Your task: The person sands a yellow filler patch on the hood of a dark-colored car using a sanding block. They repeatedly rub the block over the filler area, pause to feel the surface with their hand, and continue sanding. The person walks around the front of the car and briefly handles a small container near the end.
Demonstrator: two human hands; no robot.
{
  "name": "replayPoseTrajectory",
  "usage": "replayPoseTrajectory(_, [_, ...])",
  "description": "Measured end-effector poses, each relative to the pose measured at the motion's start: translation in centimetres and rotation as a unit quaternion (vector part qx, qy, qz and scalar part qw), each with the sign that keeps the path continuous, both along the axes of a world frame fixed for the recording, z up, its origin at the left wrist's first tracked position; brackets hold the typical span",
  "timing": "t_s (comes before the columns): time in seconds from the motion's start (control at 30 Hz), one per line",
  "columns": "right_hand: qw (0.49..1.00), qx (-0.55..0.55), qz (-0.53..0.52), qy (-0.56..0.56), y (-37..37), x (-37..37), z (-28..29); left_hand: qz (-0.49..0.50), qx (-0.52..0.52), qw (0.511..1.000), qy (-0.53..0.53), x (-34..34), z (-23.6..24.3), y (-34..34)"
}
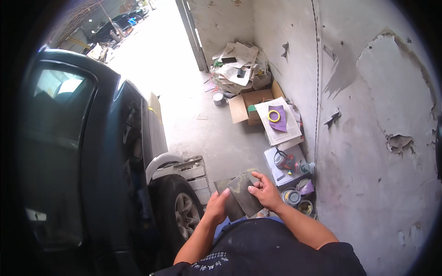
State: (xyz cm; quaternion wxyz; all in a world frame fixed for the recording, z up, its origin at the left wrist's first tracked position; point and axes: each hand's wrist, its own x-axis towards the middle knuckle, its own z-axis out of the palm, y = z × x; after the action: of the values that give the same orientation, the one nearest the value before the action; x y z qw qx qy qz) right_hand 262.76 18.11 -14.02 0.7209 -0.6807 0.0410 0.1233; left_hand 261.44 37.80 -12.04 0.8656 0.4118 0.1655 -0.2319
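Note:
Low in front of my body, I hold two dark grey sheets that look like sandpaper. My right hand (265, 192) pinches the upper sheet (246, 197) at its right edge, thumb on top; tan smears mark its far end. My left hand (216, 208) is closed on the left edge of the other sheet (234, 210), its thumb lying on top. The two sheets overlap in the middle, and the upper one is tilted and partly covers the lower.
A dark vehicle (103, 138) with a wheel (182, 207) stands close on my left. Along the peeling wall (368, 138) at right are a respirator (286, 162), cans (291, 197), yellow tape (274, 116), a cardboard box (238, 109) and a heap of paper (241, 55).

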Motion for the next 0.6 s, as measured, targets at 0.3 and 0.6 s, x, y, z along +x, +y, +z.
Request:
replayPoseTrajectory(0.3, [0.991, -0.118, -0.060, -0.006, 5.3, 7.9, -1.8, -0.071, 0.000, 0.997, 0.019, 11.9, -1.8, 4.2])
replayPoseTrajectory(0.6, [0.938, -0.244, -0.103, 0.222, -1.7, 2.9, -9.5, -0.037, 0.122, 0.992, -0.017, 19.1, -5.8, 9.3])
